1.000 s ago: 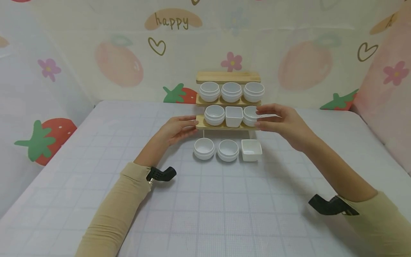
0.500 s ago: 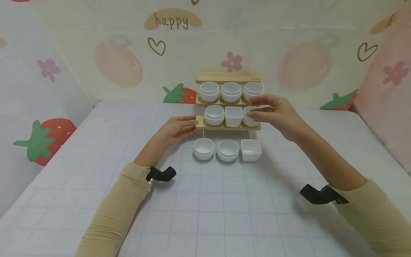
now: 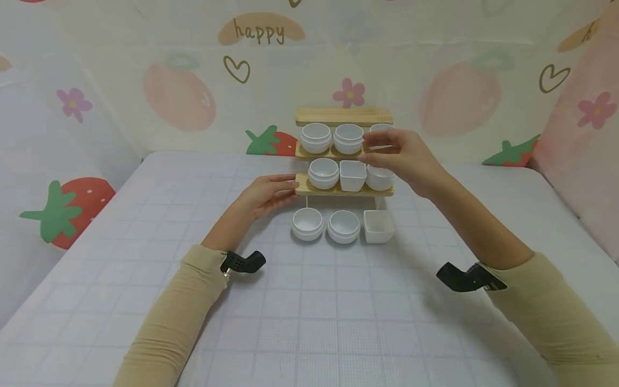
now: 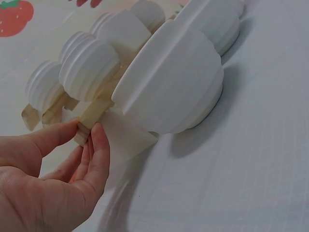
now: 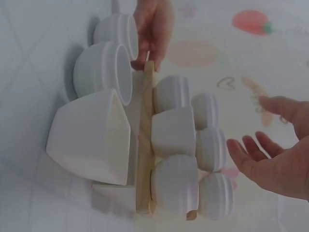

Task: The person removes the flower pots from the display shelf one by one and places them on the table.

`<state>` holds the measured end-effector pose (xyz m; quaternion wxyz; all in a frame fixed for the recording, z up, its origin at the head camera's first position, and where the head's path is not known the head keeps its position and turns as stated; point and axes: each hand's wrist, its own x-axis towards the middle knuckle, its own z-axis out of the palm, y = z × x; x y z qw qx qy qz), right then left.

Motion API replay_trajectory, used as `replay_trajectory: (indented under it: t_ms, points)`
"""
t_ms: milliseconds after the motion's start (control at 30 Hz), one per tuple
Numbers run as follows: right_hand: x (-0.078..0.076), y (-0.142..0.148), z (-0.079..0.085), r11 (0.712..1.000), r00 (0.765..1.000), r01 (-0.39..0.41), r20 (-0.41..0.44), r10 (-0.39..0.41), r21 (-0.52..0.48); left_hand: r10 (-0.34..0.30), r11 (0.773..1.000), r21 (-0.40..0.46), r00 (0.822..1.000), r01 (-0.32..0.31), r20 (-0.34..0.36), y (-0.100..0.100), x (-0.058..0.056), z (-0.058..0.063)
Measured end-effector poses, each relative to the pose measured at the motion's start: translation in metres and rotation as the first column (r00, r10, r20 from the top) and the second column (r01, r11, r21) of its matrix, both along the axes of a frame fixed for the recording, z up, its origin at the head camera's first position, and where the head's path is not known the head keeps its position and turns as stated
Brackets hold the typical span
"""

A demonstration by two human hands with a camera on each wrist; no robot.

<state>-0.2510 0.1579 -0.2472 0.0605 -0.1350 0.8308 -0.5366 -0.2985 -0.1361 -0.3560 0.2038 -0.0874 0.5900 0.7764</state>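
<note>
A tiered wooden rack (image 3: 333, 192) bears small white bowls. My left hand (image 3: 268, 196) pinches the left end of its lowest board between thumb and fingers, as the left wrist view shows at the wooden board (image 4: 95, 113). My right hand (image 3: 403, 161) hovers in front of the upper bowl row, thumb and fingers apart and holding nothing. In the head view it partly covers the right-hand bowl (image 3: 382, 127) of that row. In the right wrist view the open right hand (image 5: 285, 145) is beside the round bowls (image 5: 211, 150). A square bowl (image 3: 352, 176) stands mid-row on the lowest board.
Two round bowls (image 3: 307, 224) and a square bowl (image 3: 379, 226) stand on the table before the rack. The top board (image 3: 344, 116) carries no bowls. A patterned backdrop (image 3: 271, 86) rises behind, over a pale gridded tablecloth (image 3: 300, 322).
My right hand has moved left and up, from the right bowl of the lowest board to the upper row. My left hand keeps its grip, and the bowls stay in place.
</note>
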Motion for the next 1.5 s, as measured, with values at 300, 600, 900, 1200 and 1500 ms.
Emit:
replay_trajectory:
  t_ms: [300,600,900,1200,1500]
  points:
    - [-0.008,-0.009,0.004,1.000,1.000,0.002,0.004,-0.002,-0.011,0.000,1.000,-0.005,1.000,0.000,0.003,0.000,0.001,0.001]
    - [-0.020,-0.016,0.006,1.000,1.000,0.021,-0.005,-0.021,-0.012,-0.001,1.000,-0.004,1.000,0.001,0.009,0.000,-0.001,0.001]
    - [-0.029,-0.021,0.009,0.998,0.999,0.040,0.002,-0.040,0.039,0.003,1.000,0.000,1.000,-0.003,0.000,0.001,-0.001,0.000]
    - [-0.038,-0.027,0.012,0.998,0.998,0.048,-0.035,-0.046,0.051,-0.010,1.000,0.001,1.000,0.010,-0.022,0.001,-0.002,-0.002]
    - [-0.051,-0.034,0.015,0.996,0.996,0.034,-0.083,-0.027,0.082,-0.007,1.000,0.004,1.000,0.007,-0.013,0.001,-0.002,-0.002]
